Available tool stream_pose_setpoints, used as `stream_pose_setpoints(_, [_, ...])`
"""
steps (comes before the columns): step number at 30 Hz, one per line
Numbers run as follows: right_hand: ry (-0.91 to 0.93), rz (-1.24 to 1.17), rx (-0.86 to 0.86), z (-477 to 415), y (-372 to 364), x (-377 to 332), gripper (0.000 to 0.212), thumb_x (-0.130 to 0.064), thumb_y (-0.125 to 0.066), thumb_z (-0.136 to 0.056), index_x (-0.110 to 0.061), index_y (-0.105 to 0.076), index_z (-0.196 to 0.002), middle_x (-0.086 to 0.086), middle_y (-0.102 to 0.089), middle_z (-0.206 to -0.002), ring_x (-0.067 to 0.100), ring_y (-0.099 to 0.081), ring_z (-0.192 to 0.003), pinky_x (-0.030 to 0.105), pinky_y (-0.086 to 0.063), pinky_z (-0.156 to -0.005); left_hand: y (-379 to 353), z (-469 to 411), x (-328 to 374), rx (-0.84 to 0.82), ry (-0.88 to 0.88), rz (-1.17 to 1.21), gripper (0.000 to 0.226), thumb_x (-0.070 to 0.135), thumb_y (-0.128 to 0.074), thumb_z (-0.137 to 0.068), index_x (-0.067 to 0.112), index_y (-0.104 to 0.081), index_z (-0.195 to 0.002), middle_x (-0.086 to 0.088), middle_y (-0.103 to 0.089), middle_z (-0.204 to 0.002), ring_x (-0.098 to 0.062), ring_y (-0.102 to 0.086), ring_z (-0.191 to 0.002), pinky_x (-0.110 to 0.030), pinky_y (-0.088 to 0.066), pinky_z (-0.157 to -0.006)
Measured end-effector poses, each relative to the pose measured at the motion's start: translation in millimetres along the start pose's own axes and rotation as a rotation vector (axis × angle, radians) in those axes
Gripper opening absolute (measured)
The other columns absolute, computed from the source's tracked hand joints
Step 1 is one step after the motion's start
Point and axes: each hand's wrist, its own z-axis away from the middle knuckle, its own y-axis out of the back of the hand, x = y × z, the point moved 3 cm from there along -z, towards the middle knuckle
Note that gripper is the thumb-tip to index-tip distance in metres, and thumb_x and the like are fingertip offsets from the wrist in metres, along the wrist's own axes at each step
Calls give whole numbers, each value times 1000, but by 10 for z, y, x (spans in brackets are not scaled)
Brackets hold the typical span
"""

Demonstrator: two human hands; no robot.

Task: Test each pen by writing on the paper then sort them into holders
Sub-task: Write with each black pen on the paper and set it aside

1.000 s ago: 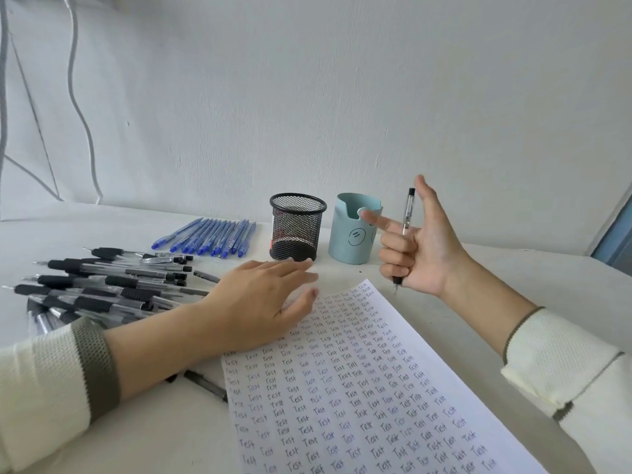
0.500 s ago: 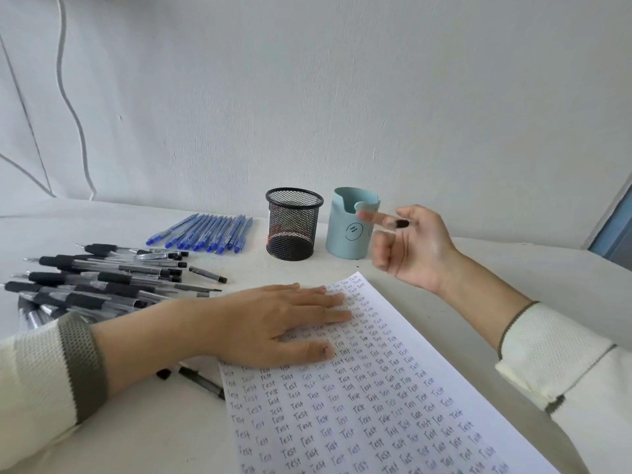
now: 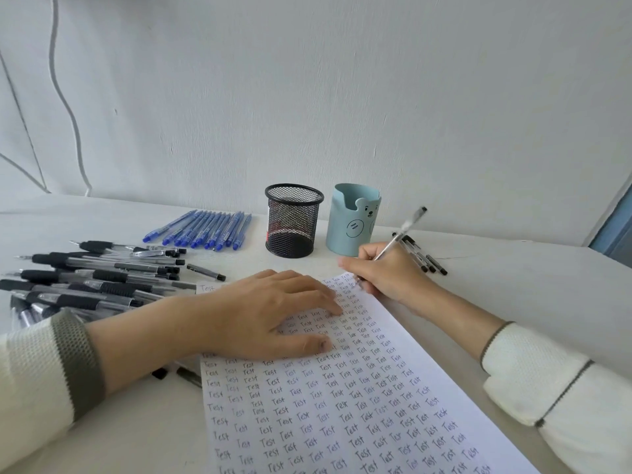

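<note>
Nearest, the paper (image 3: pixel 342 422) runs out under both hands, packed row on row with the handwritten word "Test", in black with some bluer ink. The left hand (image 3: pixel 270 316) has slid fully onto the sheet and lies flat, fingers straight, pinning it. And the right hand (image 3: pixel 390 271), up in the air twirling a moment ago, has dropped to the sheet's far corner. Its fingers are curled round the pen (image 3: pixel 405 230) in a writing grip, tip at the paper and barrel blurred. That looks like another test word starting, with sorting to follow.

Left of the left hand sits a heap of black pens (image 3: pixel 95 282), a small slip reading "Test" at its edge. Beyond it lies a row of blue pens (image 3: pixel 205 229). Beyond both hands stand the mesh holder (image 3: pixel 293 220), its red label unreadable, and the blue holder (image 3: pixel 352 220), bearing a bear's face but no brand. Neither shows pens yet.
</note>
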Motion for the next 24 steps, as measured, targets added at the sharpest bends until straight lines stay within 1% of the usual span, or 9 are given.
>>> stream_pose_setpoints(1, [15, -1, 36, -4, -8, 17, 47, -11, -70, -81, -20, -43, -44, 3, -50, -41, 11, -45, -38, 27, -46, -55, -3, -2, 2, -15, 7, -3, 58, 72, -29, -91, 52, -26, -146, 30, -19, -155, 10, -17, -139, -20, -11, -116])
stream_pose_setpoints(3, [36, 18, 94, -6, -3, 30, 45, -6, -64, -78, -19, -42, -41, 4, -48, -41, 12, -45, -39, 36, -55, -63, -14, -6, -15, -41, 22, -5, 60, 73, -26, -90, 55, -21, -147, 32, -13, -157, 10, -11, -141, -19, -6, -115])
stream_pose_setpoints(5, [57, 24, 120, 2, 5, 26, 42, -5, -63, -77, -18, -43, -43, 4, -47, -42, 12, -44, -40, 40, -58, -70, -20, -10, -22, -45, 22, -1, 61, 74, -25, -90, 56, -19, -147, 32, -11, -157, 10, -10, -142, -20, -5, -116])
stream_pose_setpoints(6, [69, 30, 125, 7, 7, 28, 41, -4, -63, -77, -17, -42, -44, 3, -46, -41, 11, -43, -40, 40, -58, -69, -22, -11, -23, -43, 21, 0, 61, 74, -25, -90, 56, -19, -147, 32, -11, -157, 10, -10, -142, -20, -5, -116])
stream_pose_setpoints(11, [97, 49, 131, -2, 8, 26, 42, -3, -64, -76, -18, -43, -43, 1, -46, -41, 12, -45, -41, 36, -56, -64, -23, -20, -32, -48, 18, -5, 61, 76, -25, -89, 57, -19, -147, 32, -12, -157, 9, -12, -143, -26, -10, -120])
stream_pose_setpoints(14, [94, 57, 123, 1, 9, 20, 44, -4, -64, -77, -19, -43, -41, 3, -48, -41, 11, -45, -40, 25, -50, -55, -17, -17, -26, -54, 17, -5, 62, 76, -24, -89, 56, -18, -147, 32, -12, -157, 9, -11, -143, -26, -10, -119])
stream_pose_setpoints(15, [91, 63, 118, 8, 2, 15, 44, -4, -64, -77, -19, -44, -41, 3, -48, -40, 11, -44, -40, 23, -49, -54, -14, -14, -23, -54, 18, -4, 62, 76, -24, -89, 56, -19, -147, 32, -12, -157, 9, -12, -143, -25, -10, -119])
stream_pose_setpoints(20, [84, 59, 112, 25, -24, 7, 43, -3, -65, -76, -17, -43, -43, 7, -48, -40, 15, -44, -43, 19, -43, -50, -16, -9, -19, -47, 15, -4, 61, 75, -25, -89, 56, -20, -147, 31, -12, -157, 8, -12, -143, -25, -10, -118])
stream_pose_setpoints(24, [70, 51, 111, 32, -11, 2, 41, -3, -64, -77, -15, -42, -46, 6, -48, -40, 13, -44, -41, 17, -42, -48, -25, -19, -29, -51, 15, -8, 62, 75, -25, -89, 56, -19, -147, 31, -13, -157, 8, -13, -143, -26, -11, -119])
